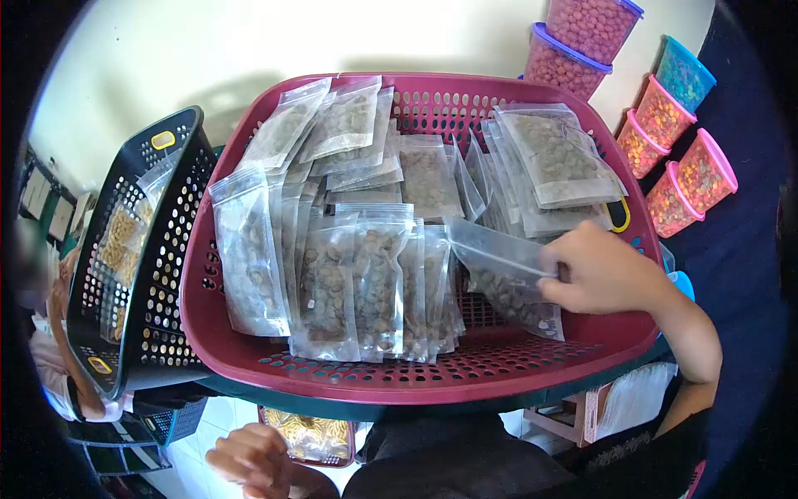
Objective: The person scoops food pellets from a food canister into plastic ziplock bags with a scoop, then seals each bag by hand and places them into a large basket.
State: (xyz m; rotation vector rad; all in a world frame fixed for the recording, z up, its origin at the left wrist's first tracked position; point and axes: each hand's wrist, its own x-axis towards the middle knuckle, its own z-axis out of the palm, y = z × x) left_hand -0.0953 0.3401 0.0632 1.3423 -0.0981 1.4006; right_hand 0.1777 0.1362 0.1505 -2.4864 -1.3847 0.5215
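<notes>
My right hand (600,270) is closed on the edge of a clear zip bag (507,287) with dark round pieces inside, tilted in the right front part of a maroon perforated basket (432,389). Rows of similar filled bags (378,283) stand upright to its left, and more bags (561,158) lean in a stack behind it. My left hand (253,456) is below the basket's front rim, near my body. It is blurred, its fingers look curled, and whether it holds anything cannot be made out.
On the left stands a black perforated basket (170,308) with bags of ring-shaped pieces. Tubs of colourful pieces (702,179) are stacked at the right, with tubs of pink balls (573,50) behind. A tray of yellow pieces (312,437) is below. Another person's arm (71,349) shows far left.
</notes>
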